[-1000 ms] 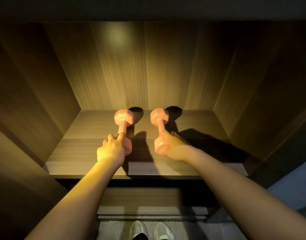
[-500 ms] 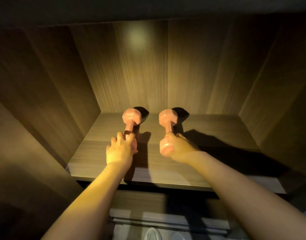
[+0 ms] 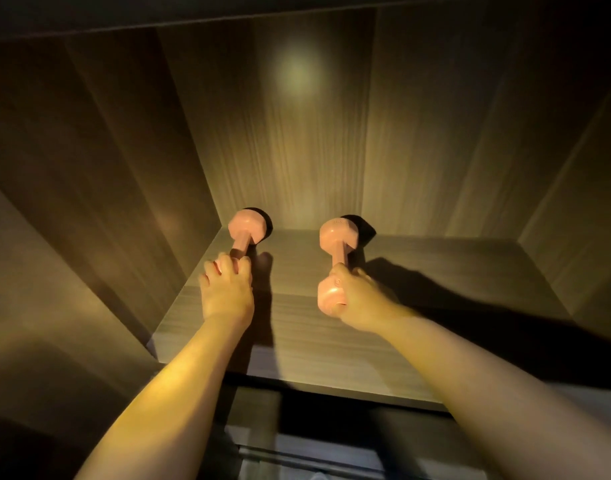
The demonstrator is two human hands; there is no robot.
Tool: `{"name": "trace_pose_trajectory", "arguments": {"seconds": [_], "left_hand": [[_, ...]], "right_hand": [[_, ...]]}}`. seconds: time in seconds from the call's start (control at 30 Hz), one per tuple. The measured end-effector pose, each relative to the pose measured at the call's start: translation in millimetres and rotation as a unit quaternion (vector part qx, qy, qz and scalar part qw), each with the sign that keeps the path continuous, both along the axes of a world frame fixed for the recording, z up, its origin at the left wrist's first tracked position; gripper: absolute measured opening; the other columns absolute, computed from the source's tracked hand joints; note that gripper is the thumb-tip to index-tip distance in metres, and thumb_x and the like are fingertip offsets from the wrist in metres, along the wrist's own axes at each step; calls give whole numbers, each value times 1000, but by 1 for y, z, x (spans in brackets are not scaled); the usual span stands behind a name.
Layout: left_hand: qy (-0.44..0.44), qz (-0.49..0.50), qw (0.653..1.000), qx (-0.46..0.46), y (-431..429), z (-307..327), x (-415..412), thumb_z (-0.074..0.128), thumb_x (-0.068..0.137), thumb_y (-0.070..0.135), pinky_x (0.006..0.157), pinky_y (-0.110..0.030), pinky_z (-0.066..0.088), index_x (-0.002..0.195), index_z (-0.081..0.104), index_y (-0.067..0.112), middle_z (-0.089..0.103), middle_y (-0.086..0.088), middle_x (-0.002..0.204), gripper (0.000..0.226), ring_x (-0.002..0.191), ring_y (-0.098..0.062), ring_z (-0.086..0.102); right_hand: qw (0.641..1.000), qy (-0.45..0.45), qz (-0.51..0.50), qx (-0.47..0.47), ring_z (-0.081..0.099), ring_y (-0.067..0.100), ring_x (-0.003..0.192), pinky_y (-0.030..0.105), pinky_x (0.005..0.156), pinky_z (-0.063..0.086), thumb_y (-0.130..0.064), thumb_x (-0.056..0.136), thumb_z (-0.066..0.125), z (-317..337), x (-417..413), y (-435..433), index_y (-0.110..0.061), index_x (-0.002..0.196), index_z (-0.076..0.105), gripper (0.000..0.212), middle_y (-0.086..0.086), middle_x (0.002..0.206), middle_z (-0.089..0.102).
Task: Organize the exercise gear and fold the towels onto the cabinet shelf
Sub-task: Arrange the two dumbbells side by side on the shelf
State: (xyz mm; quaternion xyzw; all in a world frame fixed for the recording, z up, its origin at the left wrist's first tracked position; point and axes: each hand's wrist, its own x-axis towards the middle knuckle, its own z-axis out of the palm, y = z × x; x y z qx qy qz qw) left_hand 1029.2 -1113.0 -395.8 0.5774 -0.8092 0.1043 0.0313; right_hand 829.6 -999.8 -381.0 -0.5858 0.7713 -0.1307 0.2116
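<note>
While both pink dumbbells lie lengthwise on the cabinet shelf (image 3: 435, 306), each is held at its near end. The left dumbbell (image 3: 248, 233) is set with its far head close to the back wall (image 3: 297, 150), just beside the left wall (image 3: 124, 168). The fingers of the left hand (image 3: 227, 292) are curled over its near head, which is almost fully hidden. The right dumbbell (image 3: 337, 237) lies nearer the middle of the shelf, its far head also close to the back wall. The right hand (image 3: 359, 296) is clamped on its near head, with the thumb laid on the handle.

Compared with a second ago, the two dumbbells are now clearly further apart. The left one has been shifted sideways toward the corner, while the right one has been kept about in its place. It is judged that the gear is being spread in order along the back, so this placing step is nearly finished. No towels are seen, so the folding part is probably not yet started.
</note>
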Motion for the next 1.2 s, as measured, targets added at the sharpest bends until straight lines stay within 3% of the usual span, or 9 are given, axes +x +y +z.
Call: {"name": "trace_pose_trajectory", "arguments": {"seconds": [0.17,0.37,0.63,0.83,0.9,0.97,1.03,1.1,1.2], "left_hand": [[-10,13,1000,-7,-18,-1,8,46,96,23,110,-52,31,140,33,17,28,-21,147,46,129,-44,33],[-21,26,999,-10,-39,1,20,32,103,24,117,-53,19,147,28,15,25,-22,152,45,142,-50,16],[-60,1,998,-20,-48,3,33,24,105,22,121,-51,10,151,21,13,20,-22,156,46,147,-45,5],[-76,18,997,21,-52,8,36,32,103,24,121,-52,6,154,12,13,10,-24,158,56,147,-44,-3],[-37,24,999,30,-47,12,31,46,97,29,121,-53,3,155,8,13,2,-21,161,71,148,-41,-7],[74,-21,997,14,-30,12,22,57,89,29,121,-50,4,153,15,11,6,-18,161,79,149,-37,-1],[190,-108,976,13,-6,8,6,63,84,23,121,-47,11,149,29,10,23,-14,158,74,148,-31,14],[268,-170,945,84,19,4,-12,63,87,26,119,-47,19,148,32,14,33,-9,155,69,146,-25,22],[310,-243,906,156,39,2,-36,64,87,47,112,-44,35,146,34,22,41,0,147,71,136,-18,38]], "right_hand": [[1000,9,9,-5,55,30,113,43,88,53,-21,90,62,-2,-3,-1,-32,136,30,57,4,136,42],[1000,12,17,-7,53,31,118,44,91,52,-24,91,61,-2,-3,-3,-31,137,30,56,5,136,42],[1000,10,13,-15,54,28,115,42,90,51,-25,90,62,-8,-6,-8,-33,136,30,57,3,130,45],[999,-1,23,-25,53,26,115,38,89,49,-24,89,64,-11,-5,-13,-31,138,30,60,3,129,46],[999,-11,29,-28,53,27,117,39,91,49,-26,88,65,-12,-8,-13,-31,139,29,63,3,131,46],[998,-36,37,-30,51,26,121,40,96,47,-28,88,67,-13,-15,-10,-33,143,26,69,3,135,46],[996,-83,31,-31,49,22,125,40,101,45,-32,86,71,-14,-22,-4,-36,147,22,77,-1,142,44],[995,-100,10,-27,47,19,130,44,105,45,-37,82,75,-19,-30,5,-37,149,21,85,-5,147,43],[998,-57,-19,-23,33,21,143,50,113,36,-46,78,75,-29,-40,19,-35,152,21,91,-4,156,33]]}}
